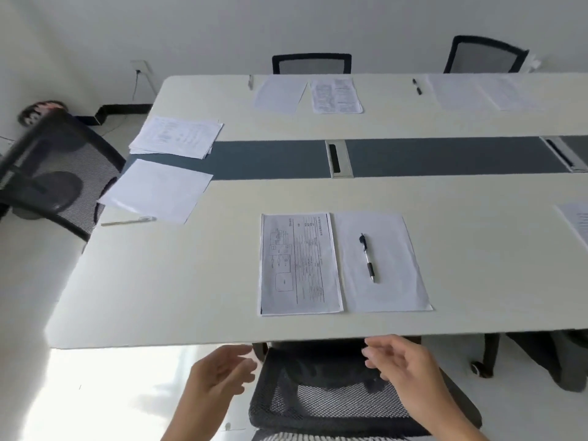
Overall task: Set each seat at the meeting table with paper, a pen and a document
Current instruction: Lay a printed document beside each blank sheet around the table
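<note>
Your left hand point(222, 374) and right hand point(404, 367) hover empty, fingers loosely spread, just below the table's point(191, 281) near edge. The spare paper point(156, 189) lies by the left edge: light, floppy, probably slippery; pinch one corner.

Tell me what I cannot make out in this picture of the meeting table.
Head view only.
The document at the right is cut off by the picture's edge; a pen or paper there cannot be seen.
The far right papers are washed out by glare; which is printed is unclear.
The near document: print too small to read.
The pen at the left end: pale and blurred.
</note>
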The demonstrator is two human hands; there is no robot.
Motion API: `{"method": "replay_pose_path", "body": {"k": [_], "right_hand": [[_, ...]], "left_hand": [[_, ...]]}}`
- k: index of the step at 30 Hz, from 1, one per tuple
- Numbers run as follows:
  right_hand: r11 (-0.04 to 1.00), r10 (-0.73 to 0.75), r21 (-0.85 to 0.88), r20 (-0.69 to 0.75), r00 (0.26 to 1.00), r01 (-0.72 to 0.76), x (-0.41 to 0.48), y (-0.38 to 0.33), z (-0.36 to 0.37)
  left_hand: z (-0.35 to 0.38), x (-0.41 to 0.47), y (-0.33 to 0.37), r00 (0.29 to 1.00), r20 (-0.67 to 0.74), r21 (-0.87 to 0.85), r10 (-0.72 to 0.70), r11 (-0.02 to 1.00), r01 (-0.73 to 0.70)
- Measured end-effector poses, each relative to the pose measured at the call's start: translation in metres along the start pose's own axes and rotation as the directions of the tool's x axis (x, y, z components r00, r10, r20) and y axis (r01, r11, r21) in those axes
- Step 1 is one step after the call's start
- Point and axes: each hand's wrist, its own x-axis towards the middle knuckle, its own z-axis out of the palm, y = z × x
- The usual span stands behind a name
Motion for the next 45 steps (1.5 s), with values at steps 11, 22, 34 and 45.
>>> {"method": "replay_pose_path", "body": {"k": [11,22,34,45], "right_hand": [[0.991,-0.134,0.033,0.377,0.916,0.132,-0.031,-0.040,0.069],[0.975,-0.193,0.016,0.566,0.802,0.223,-0.075,-0.109,0.259],[0.965,-0.240,0.061,0.603,0.761,0.257,-0.100,-0.195,0.473],[0.967,-0.235,0.049,0.560,0.795,0.252,0.008,-0.311,0.648]], "left_hand": [[-0.039,-0.143,-0.046,0.943,-0.286,-0.219,-0.169,0.970,0.108],[-0.194,-0.227,-0.129,0.801,-0.550,-0.393,-0.235,0.919,-0.001],[-0.411,-0.236,-0.189,0.702,-0.638,-0.433,-0.318,0.901,0.015],[-0.613,-0.086,-0.157,0.782,-0.578,-0.405,-0.233,0.914,-0.028]]}}
